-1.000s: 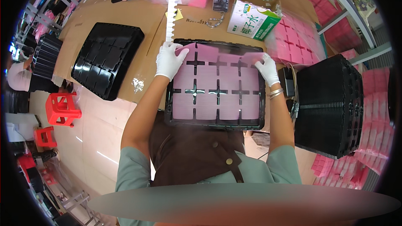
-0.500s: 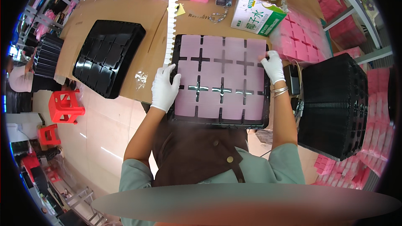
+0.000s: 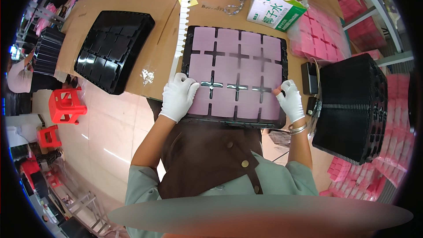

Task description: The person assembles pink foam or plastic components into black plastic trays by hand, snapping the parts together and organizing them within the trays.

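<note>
A black tray [image 3: 190, 44] filled with several pink square pads [image 3: 233, 68] lies on the cardboard-covered table in front of me. My left hand [image 3: 178, 97], in a white glove, rests flat on the tray's near left corner, fingers spread over a pink pad. My right hand [image 3: 291, 100], also gloved, grips the tray's near right edge, with bracelets at the wrist. The tray's near edge hangs over the table edge by my brown apron.
A stack of empty black trays [image 3: 112, 50] lies to the left. A tall stack of black trays [image 3: 357, 105] stands on the right. A white toothed strip [image 3: 183, 15], a green-and-white carton [image 3: 275, 13], keys and bagged pink items [image 3: 324, 35] lie beyond. Red stools [image 3: 64, 103] stand on the floor.
Both hands have slid down the tray's sides from its far corners to its near corners. The tray now sits lower and nearer to me in the view.
</note>
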`<state>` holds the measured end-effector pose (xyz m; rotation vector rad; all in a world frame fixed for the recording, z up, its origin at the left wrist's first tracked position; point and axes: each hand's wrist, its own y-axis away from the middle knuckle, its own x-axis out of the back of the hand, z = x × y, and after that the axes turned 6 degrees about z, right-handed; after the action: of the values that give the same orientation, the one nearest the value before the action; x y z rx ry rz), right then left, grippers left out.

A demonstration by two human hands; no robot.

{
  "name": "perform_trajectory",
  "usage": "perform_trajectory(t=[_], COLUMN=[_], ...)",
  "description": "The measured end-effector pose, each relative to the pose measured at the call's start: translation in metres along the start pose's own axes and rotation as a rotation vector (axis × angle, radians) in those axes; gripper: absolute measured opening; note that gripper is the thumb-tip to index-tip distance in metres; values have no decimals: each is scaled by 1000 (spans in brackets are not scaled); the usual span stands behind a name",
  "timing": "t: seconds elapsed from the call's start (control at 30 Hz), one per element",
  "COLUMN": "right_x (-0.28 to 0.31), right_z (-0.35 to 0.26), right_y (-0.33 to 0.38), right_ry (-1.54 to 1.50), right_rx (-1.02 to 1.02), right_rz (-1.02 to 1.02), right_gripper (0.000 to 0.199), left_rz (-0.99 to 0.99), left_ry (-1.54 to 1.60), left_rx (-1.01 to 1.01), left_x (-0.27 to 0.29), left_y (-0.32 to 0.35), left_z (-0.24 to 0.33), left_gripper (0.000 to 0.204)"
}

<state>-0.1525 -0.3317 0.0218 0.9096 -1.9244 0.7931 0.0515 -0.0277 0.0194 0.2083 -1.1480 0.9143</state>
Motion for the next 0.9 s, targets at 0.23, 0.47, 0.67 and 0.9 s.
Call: perform_trajectory(t=[0.23,0.47,0.67,0.9], right_x=[10,8,15,15], right_z=[-2,2,4,-22], right_y=[7,20,34,50], right_ry=[-58,-110,-212,19], right_rx=[11,180,-19,-145], right_rz=[-90,-114,-49,121], right_gripper=[24,23,36,30], left_rz=[10,-2,36,77], left_ry=[30,35,70,104], left_rx=[17,-49,-16,45], left_x=[6,10,24,32], left_y=[19,23,43,58], left_z=[-6,0,1,14], left_gripper=[16,17,17,19])
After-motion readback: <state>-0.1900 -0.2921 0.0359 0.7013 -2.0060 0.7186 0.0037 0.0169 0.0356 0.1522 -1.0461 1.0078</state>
